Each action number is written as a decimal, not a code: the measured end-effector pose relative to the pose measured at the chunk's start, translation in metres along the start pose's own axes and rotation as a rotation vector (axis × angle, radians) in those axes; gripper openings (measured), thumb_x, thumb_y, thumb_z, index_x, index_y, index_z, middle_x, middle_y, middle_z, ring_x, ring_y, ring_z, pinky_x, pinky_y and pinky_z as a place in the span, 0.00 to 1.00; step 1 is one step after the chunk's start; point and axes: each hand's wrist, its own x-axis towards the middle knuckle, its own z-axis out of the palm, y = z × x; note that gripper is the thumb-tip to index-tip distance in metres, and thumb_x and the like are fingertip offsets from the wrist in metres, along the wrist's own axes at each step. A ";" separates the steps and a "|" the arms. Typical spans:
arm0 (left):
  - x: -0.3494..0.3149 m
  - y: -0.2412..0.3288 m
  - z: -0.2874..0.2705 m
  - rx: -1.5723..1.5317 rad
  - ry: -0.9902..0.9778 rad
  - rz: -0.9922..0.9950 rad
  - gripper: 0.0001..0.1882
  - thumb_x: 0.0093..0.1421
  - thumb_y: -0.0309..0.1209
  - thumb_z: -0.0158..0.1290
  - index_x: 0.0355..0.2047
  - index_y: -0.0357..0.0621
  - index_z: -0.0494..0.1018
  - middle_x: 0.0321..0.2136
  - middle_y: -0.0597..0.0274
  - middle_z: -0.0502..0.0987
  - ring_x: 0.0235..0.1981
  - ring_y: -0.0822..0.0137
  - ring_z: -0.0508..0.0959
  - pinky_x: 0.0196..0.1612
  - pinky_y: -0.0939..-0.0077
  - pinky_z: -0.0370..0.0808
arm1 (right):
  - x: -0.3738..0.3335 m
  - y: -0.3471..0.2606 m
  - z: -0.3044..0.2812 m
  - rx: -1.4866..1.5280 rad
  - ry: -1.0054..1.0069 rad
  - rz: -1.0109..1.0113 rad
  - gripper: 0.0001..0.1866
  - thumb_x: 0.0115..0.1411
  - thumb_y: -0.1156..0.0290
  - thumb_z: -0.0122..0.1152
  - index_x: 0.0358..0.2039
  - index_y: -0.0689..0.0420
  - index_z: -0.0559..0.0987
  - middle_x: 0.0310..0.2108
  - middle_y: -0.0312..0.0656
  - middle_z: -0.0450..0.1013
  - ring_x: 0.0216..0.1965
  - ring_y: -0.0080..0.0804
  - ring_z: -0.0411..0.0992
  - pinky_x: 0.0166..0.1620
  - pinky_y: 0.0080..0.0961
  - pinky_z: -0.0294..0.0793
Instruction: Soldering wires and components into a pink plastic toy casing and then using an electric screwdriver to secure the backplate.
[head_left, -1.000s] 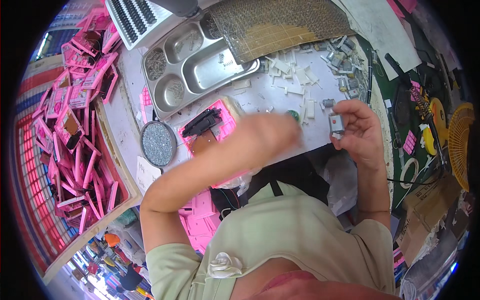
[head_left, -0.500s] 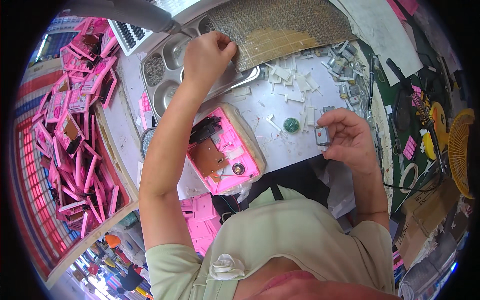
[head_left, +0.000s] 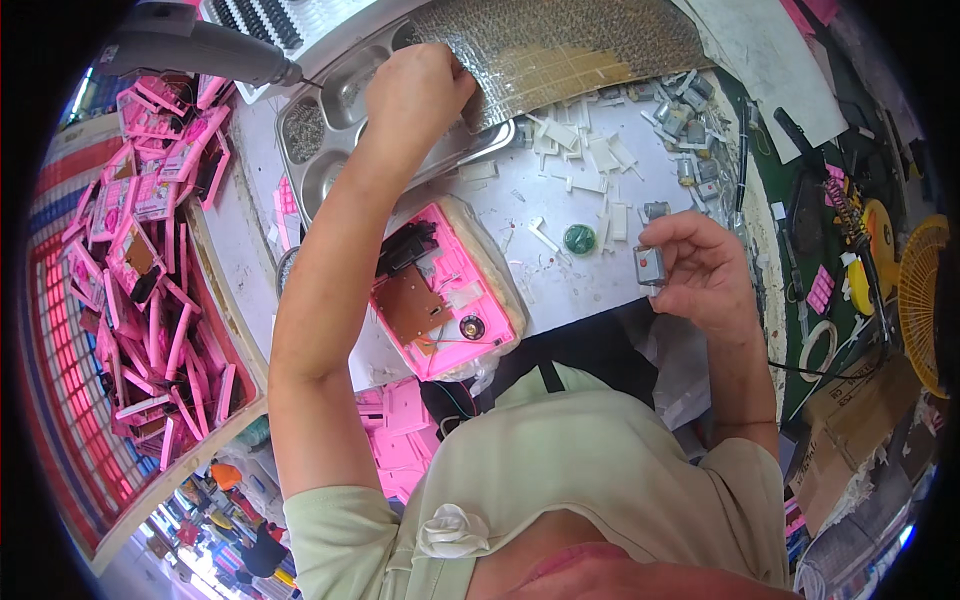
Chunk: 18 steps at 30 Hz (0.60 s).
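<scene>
My left hand [head_left: 418, 98] is over the metal compartment tray [head_left: 350, 62], beside the edge of a bubble-wrap sheet [head_left: 570, 60]. Its fingers are curled together, and whatever they may hold is hidden. Between thumb and fingers, my right hand [head_left: 705, 268] grips a small grey box-shaped motor [head_left: 649, 266] with a red dot on its face. An open pink plastic case [head_left: 480, 335] lies on a padded block near the table's front edge. Inside it sit a brown circuit board [head_left: 408, 305], a black part and a small round speaker [head_left: 471, 327].
A grey electric screwdriver [head_left: 205, 48] hangs at upper left, tip above the tray. Pink cases [head_left: 160, 300] are heaped at the left. White plastic pieces [head_left: 590, 150] and several grey motors [head_left: 690, 120] lie behind my right hand, near a green round object [head_left: 579, 239]. A yellow fan [head_left: 922, 300] stands at right.
The screwdriver has swung left, away from my left hand. My left hand has shifted slightly with its fingers still curled. My right hand still holds the motor.
</scene>
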 end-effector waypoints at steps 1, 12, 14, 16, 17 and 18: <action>0.001 0.002 0.001 0.024 -0.004 -0.007 0.13 0.55 0.40 0.61 0.34 0.45 0.84 0.32 0.50 0.84 0.35 0.47 0.83 0.43 0.54 0.80 | -0.001 0.000 0.000 0.005 0.002 -0.004 0.30 0.49 0.84 0.74 0.55 0.65 0.77 0.32 0.31 0.72 0.33 0.15 0.70 0.38 0.12 0.69; -0.017 -0.021 0.010 -0.536 0.131 -0.238 0.13 0.54 0.35 0.62 0.34 0.37 0.82 0.30 0.48 0.83 0.36 0.56 0.85 0.42 0.62 0.81 | 0.006 0.001 0.006 -0.395 0.114 0.008 0.23 0.57 0.81 0.68 0.54 0.60 0.78 0.29 0.30 0.71 0.31 0.13 0.68 0.34 0.13 0.66; -0.035 -0.019 0.003 -0.806 0.119 -0.264 0.10 0.60 0.32 0.60 0.34 0.36 0.80 0.27 0.59 0.83 0.32 0.69 0.83 0.37 0.72 0.79 | 0.012 0.004 0.008 -0.691 0.110 -0.007 0.19 0.59 0.78 0.64 0.52 0.56 0.79 0.26 0.31 0.71 0.26 0.16 0.68 0.30 0.18 0.67; -0.064 -0.011 -0.006 -0.890 0.105 -0.199 0.07 0.57 0.29 0.61 0.32 0.37 0.79 0.25 0.65 0.81 0.28 0.76 0.79 0.34 0.79 0.76 | 0.020 0.007 0.010 -0.869 0.081 -0.044 0.18 0.58 0.77 0.63 0.51 0.57 0.79 0.26 0.36 0.73 0.25 0.24 0.70 0.31 0.23 0.70; -0.081 -0.005 -0.011 -0.930 0.097 -0.168 0.06 0.56 0.28 0.61 0.31 0.38 0.79 0.25 0.68 0.80 0.27 0.79 0.77 0.33 0.82 0.74 | 0.023 0.010 0.011 -0.955 0.065 -0.063 0.18 0.57 0.77 0.63 0.50 0.57 0.79 0.26 0.38 0.73 0.24 0.28 0.71 0.31 0.25 0.71; -0.100 0.003 -0.016 -0.997 0.080 -0.195 0.05 0.57 0.26 0.61 0.32 0.38 0.79 0.26 0.68 0.80 0.27 0.79 0.77 0.33 0.82 0.74 | 0.027 0.012 0.012 -0.999 0.054 -0.066 0.18 0.57 0.77 0.63 0.50 0.58 0.79 0.25 0.37 0.72 0.25 0.26 0.70 0.31 0.24 0.70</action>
